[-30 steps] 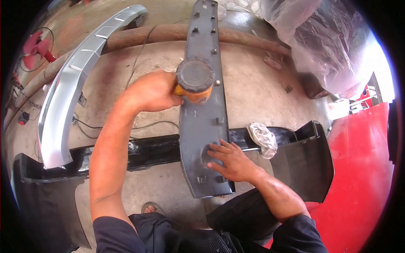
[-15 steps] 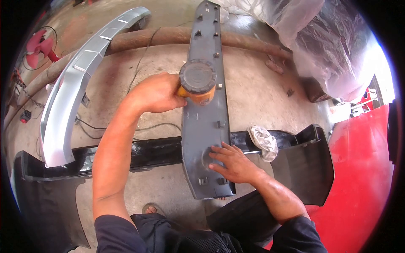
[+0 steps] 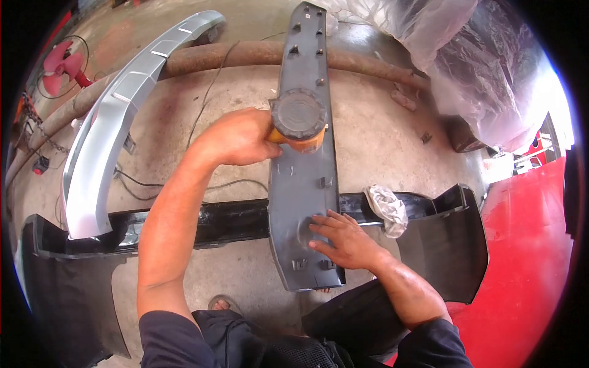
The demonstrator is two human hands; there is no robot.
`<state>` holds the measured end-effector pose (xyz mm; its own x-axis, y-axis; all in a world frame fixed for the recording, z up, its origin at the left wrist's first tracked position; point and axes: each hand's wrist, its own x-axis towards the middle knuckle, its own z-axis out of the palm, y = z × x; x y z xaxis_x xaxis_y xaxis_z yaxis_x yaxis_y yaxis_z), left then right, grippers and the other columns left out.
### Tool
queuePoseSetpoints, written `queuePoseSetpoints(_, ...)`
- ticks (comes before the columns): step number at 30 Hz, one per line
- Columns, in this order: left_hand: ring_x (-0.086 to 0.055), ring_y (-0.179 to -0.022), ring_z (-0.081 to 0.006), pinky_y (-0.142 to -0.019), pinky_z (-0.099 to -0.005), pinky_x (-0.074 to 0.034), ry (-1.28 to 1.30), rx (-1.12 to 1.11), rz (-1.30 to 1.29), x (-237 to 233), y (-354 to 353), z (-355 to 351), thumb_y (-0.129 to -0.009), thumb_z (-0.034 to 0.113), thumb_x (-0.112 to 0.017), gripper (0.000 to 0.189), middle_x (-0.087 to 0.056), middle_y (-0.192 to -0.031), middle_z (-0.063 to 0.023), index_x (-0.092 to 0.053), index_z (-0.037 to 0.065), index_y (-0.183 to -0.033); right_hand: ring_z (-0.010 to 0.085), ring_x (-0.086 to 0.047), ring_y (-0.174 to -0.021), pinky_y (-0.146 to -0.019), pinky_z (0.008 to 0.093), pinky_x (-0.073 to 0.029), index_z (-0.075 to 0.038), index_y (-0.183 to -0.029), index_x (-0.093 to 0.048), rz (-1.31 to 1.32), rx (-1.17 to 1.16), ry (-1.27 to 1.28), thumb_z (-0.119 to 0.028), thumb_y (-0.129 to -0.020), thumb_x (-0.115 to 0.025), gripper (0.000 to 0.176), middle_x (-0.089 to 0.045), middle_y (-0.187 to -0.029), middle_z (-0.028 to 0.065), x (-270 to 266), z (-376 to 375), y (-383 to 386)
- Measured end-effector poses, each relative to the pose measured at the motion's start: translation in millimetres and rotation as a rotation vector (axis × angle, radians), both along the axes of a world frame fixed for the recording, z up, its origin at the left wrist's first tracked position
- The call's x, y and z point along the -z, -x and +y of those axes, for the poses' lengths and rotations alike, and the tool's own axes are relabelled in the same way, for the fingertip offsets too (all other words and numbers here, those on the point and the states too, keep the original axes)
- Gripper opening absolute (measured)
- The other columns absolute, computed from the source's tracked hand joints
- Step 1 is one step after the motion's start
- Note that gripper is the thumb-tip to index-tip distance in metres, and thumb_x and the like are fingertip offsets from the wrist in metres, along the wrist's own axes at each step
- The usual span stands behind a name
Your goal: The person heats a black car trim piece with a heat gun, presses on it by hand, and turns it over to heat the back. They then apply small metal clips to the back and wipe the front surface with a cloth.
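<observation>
A long dark grey plastic panel (image 3: 300, 196) runs away from me, with several small clips along its edges. My left hand (image 3: 242, 140) is closed around what looks like a spray gun (image 3: 299, 116), whose amber cup has a ribbed black lid facing up. It is over the panel's middle; its nozzle is hidden beneath the cup. My right hand (image 3: 348, 240) lies on the near right part of the panel with its fingers spread. The panel lies across a black bumper (image 3: 236, 221) near my legs.
A silver trim piece (image 3: 101, 147) rests at the left against a brown pipe (image 3: 245, 56). A crumpled white cloth (image 3: 386, 210) lies on the bumper. Plastic sheeting (image 3: 485, 67) hangs at the upper right, a red panel (image 3: 527, 245) stands at right, and a pink fan (image 3: 61, 66) at left.
The whole view has shifted slightly, so most things appear a little further right. Both hands keep their places on the spray gun and the panel.
</observation>
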<state>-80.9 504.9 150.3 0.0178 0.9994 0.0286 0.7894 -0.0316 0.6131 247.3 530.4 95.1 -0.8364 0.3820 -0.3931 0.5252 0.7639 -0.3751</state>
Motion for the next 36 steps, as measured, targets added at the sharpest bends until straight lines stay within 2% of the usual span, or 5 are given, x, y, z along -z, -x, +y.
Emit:
queuePoseSetpoints(13, -0.067, -0.104, -0.0403, -0.088, -0.0468, -0.052, -0.031, -0.002, 0.008, 13, 1, 2, -0.081, 0.024, -0.078, 0.038, -0.074, -0.106, -0.0193, -0.069, 0.004, -0.112, 0.0416, -0.038, -0.146, -0.119, 0.0551, -0.031, -0.010, -0.136, -0.064, -0.025, 0.019, -0.001, -0.045, -0.100, -0.061, 0.050, -0.051, -0.152, 0.0133, -10, -1, 1)
queuePoseSetpoints(21, -0.069, -0.104, -0.0296, -0.095, -0.0394, -0.052, -0.038, -0.510, 0.035, 22, 70, -9, -0.080, 0.023, -0.078, 0.044, -0.074, -0.111, -0.0165, -0.069, 0.003, -0.118, 0.0412, -0.039, -0.146, -0.119, 0.0533, -0.031, -0.008, -0.136, -0.063, -0.007, 0.049, -0.001, -0.044, -0.099, -0.063, 0.051, -0.050, -0.153, 0.0149, -26, 0, -5)
queuePoseSetpoints(30, -0.069, -0.103, -0.0434, -0.088, -0.0510, -0.055, 0.298, -0.758, 0.599, 189, 153, -59, -0.090, 0.014, -0.063, 0.037, -0.072, -0.105, -0.0248, -0.052, 0.005, -0.123, 0.0415, -0.040, -0.145, -0.119, 0.0531, -0.032, -0.007, -0.138, -0.062, 0.027, 0.067, 0.001, -0.043, -0.098, -0.066, 0.054, -0.050, -0.152, 0.0165, -36, 8, -7)
queuePoseSetpoints(34, -0.066, -0.115, -0.0396, -0.095, -0.0487, -0.054, 0.588, -0.737, 0.610, 220, 170, -71, -0.097, 0.015, -0.056, 0.037, -0.068, -0.121, -0.0221, -0.052, 0.005, -0.132, 0.0412, -0.041, -0.144, -0.118, 0.0520, -0.033, -0.006, -0.136, -0.062, 0.037, 0.100, -0.022, -0.042, -0.096, -0.068, 0.055, -0.051, -0.151, 0.0169, -42, 13, -6)
queuePoseSetpoints(36, -0.062, -0.124, -0.0360, -0.101, -0.0467, -0.052, 0.683, -0.719, 0.634, 242, 182, -75, -0.092, 0.018, -0.068, 0.053, -0.064, -0.130, -0.0203, -0.049, 0.006, -0.140, 0.0411, -0.042, -0.144, -0.118, 0.0508, -0.035, -0.005, -0.136, -0.062, 0.037, 0.135, -0.040, -0.042, -0.095, -0.070, 0.055, -0.051, -0.151, 0.0172, -43, 20, -6)
